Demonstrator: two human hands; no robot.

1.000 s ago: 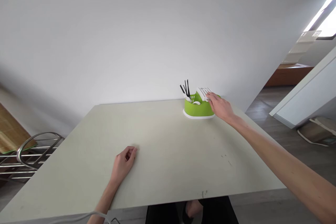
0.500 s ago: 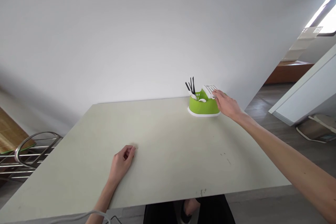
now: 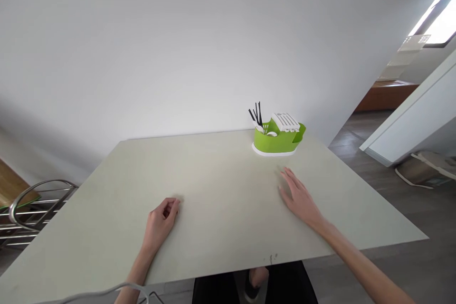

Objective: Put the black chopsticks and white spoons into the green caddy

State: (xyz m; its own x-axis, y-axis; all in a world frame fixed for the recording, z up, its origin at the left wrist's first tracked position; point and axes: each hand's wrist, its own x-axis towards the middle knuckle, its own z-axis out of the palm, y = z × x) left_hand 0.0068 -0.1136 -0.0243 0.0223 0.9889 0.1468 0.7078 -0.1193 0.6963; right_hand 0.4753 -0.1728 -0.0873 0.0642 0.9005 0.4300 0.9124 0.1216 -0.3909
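Toward the back right of the pale table (image 3: pixel 213 218) stands a green utensil holder (image 3: pixel 274 144) on a white base. Black chopsticks (image 3: pixel 257 115) and white spoons (image 3: pixel 272 133) stick out of its left part, and a white slotted rack (image 3: pixel 286 122) covers its right part. My right hand (image 3: pixel 298 199) is over the tabletop in front of the holder, apart from it, fingers spread and nothing held. My left hand (image 3: pixel 162 220) rests on the table at the left, its fingers curled together; whether anything is inside cannot be seen.
A white wall (image 3: pixel 195 47) rises behind the table. To the left is a metal rack (image 3: pixel 39 213) beside a wooden board (image 3: pixel 14 183). A grey cable (image 3: pixel 107 289) runs across my left forearm. On the floor at the right sits a bin (image 3: pixel 423 169).
My right hand has left the holder's right side and come back toward me, fingers apart. The holder now shows its right end. My left hand stays in place.
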